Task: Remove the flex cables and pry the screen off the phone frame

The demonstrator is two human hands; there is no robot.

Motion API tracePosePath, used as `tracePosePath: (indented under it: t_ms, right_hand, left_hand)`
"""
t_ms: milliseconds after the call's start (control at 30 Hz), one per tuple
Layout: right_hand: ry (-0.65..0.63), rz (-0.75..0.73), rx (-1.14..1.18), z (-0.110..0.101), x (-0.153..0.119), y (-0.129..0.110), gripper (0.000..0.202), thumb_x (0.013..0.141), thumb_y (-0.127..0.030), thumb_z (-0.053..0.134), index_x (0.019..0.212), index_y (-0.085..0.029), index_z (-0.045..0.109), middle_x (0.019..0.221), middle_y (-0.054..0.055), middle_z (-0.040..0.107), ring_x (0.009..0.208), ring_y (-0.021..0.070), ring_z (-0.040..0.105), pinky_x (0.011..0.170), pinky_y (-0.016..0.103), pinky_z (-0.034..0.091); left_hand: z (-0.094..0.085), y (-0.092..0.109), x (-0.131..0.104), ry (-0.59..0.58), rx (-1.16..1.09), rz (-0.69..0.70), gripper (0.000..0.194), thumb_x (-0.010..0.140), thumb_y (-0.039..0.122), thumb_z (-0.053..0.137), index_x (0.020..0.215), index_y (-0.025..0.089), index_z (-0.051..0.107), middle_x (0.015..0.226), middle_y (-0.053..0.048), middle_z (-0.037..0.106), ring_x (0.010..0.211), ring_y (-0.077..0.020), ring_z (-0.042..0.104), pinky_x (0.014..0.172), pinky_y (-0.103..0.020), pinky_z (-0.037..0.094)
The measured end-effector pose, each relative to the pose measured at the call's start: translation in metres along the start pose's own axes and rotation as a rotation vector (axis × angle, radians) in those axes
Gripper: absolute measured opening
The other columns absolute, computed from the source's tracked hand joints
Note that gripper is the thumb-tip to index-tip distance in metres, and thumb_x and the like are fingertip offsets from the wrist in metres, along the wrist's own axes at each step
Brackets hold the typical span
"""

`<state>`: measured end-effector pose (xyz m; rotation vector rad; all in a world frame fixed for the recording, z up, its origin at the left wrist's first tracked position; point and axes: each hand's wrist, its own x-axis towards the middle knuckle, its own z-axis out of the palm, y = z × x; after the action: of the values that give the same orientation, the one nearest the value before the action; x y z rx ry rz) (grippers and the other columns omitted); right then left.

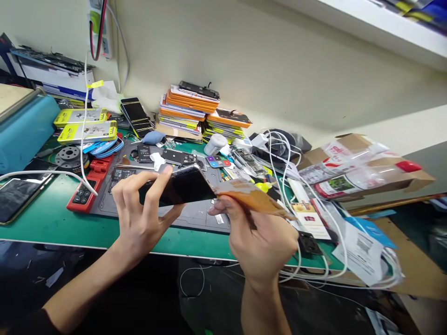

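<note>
A black phone (pixel 186 186) is held tilted above the dark grey work mat, its glossy face showing. My left hand (pixel 143 200) grips it by its long edges, fingers over the top edge and thumb below. My right hand (pixel 260 232) pinches a flat orange-brown piece with greyish patches (pixel 256 195), thumb at its left end and the other fingers curled underneath. The left tip of this piece meets the phone's right end; whether they are joined cannot be made out. Behind the phone, a phone with its inner parts exposed (pixel 179 157) lies on the mat (pixel 104 197).
A red device with buttons (pixel 84 193) borders the mat's left side. Stacked orange and yellow boxes (pixel 190 104) stand by the wall. White cables (pixel 337 223) cross the right side, near a cardboard box (pixel 370 174). Another phone (pixel 23 195) lies far left.
</note>
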<state>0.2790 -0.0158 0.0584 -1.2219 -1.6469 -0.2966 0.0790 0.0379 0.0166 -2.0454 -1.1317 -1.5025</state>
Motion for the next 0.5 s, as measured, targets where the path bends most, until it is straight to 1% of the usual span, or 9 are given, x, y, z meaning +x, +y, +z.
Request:
tracePosePath:
  t_ms: [100,167,333,400,500]
  right_hand:
    - [0.038,0.075,0.035,0.002,-0.004,0.000,0.015,0.106,-0.019,0.074,0.092,-0.025,0.078,0.079,-0.005,0.079,0.072,0.0145,0.078,0.073,0.027,0.061]
    - [0.061,0.137,0.073,0.005,-0.008,-0.001,0.016,0.107,-0.021,0.074,0.091,-0.024,0.077,0.078,-0.005,0.079,0.068,0.0141,0.077,0.072,0.028,0.061]
    - [0.089,0.272,0.166,0.010,-0.015,-0.004,0.016,0.111,-0.025,0.069,0.097,-0.022,0.075,0.079,-0.005,0.078,0.066,0.0135,0.076,0.068,0.027,0.063]
    - [0.094,0.297,0.182,0.011,-0.016,-0.005,0.017,0.112,-0.026,0.069,0.097,-0.021,0.075,0.081,-0.005,0.078,0.067,0.0131,0.076,0.069,0.027,0.063]
    - [0.067,0.307,0.201,0.010,-0.015,-0.004,0.019,0.112,-0.028,0.068,0.096,-0.022,0.077,0.079,-0.006,0.077,0.067,0.0125,0.076,0.072,0.027,0.063]
  left_hand:
    - [0.003,0.005,-0.001,0.006,-0.006,-0.030,0.080,0.095,0.038,0.090,0.163,0.018,0.053,0.130,-0.018,0.067,0.123,-0.0295,0.062,0.113,-0.043,0.050]
    - [0.006,0.009,-0.001,0.012,-0.009,-0.043,0.079,0.095,0.037,0.090,0.162,0.017,0.054,0.131,-0.018,0.067,0.124,-0.0292,0.063,0.114,-0.043,0.048]
    - [0.014,0.014,-0.004,0.027,-0.038,-0.065,0.077,0.096,0.040,0.089,0.160,0.015,0.055,0.131,-0.017,0.066,0.124,-0.0285,0.063,0.114,-0.042,0.047]
    - [0.016,0.015,-0.006,0.026,-0.053,-0.085,0.078,0.096,0.041,0.089,0.162,0.016,0.054,0.132,-0.017,0.066,0.125,-0.0283,0.063,0.114,-0.041,0.046]
    - [0.020,0.018,-0.010,0.030,-0.079,-0.124,0.082,0.097,0.043,0.087,0.166,0.020,0.049,0.133,-0.016,0.065,0.125,-0.0277,0.063,0.114,-0.040,0.046]
